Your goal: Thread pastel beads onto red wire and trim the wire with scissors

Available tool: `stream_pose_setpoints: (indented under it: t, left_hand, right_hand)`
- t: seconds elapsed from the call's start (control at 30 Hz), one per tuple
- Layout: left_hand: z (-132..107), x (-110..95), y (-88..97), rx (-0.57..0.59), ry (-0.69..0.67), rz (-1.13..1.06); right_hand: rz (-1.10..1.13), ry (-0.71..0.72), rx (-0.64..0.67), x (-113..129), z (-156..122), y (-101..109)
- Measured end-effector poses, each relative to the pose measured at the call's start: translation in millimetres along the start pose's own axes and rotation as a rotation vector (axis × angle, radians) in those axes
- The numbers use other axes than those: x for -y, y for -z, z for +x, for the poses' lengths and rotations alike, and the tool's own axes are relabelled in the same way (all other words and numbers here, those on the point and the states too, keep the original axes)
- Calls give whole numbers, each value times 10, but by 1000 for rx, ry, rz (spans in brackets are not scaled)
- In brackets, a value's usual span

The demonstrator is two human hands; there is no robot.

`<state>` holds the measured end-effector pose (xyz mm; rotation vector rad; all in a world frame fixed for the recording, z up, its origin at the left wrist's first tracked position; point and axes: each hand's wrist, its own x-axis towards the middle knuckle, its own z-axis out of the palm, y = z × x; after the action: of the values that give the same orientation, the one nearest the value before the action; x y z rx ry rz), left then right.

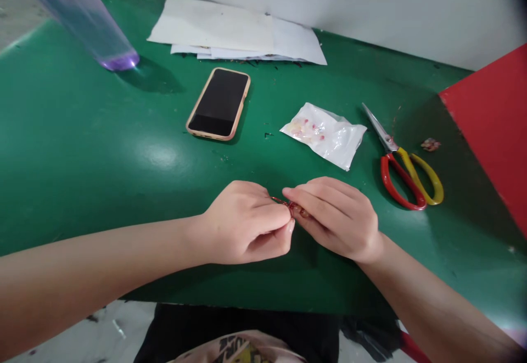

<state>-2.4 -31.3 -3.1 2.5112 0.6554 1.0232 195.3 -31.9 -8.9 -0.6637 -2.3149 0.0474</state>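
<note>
My left hand (251,223) and my right hand (340,214) meet above the near part of the green table. Between their fingertips is a small piece of reddish, copper-coloured wire with beads (293,208). Thumb and forefinger of the left hand pinch its left side, while the right hand's fingers close on its right side. Much of the piece is hidden by the fingers. Beyond the right hand lies a small clear plastic bag (325,132) with a few pink and pale bits in it. Scissors (401,165) with one red and one yellow handle rest to the right, blades closed.
A phone (220,104) in a tan case lies on the green table (102,149). Papers (230,28) are stacked by the white wall. A purple-tinted bottle (90,28) stands at the far left. At right are a small beaded cluster (430,144) and a red panel (494,127).
</note>
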Motion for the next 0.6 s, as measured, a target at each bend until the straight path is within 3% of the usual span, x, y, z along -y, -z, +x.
stream_pose_setpoints:
  t: [0.2,0.37,0.6]
  left_hand:
    - [-14,-4,-22,-27,2,0]
    - [11,-7,-8,-36,3,-13]
    - [41,-4,24,0,21,-63]
  right_hand:
    - [18,26,-114,-2,52,1]
    - [174,22,-67,15,64,22]
    - [230,-39,-92,35,59,6]
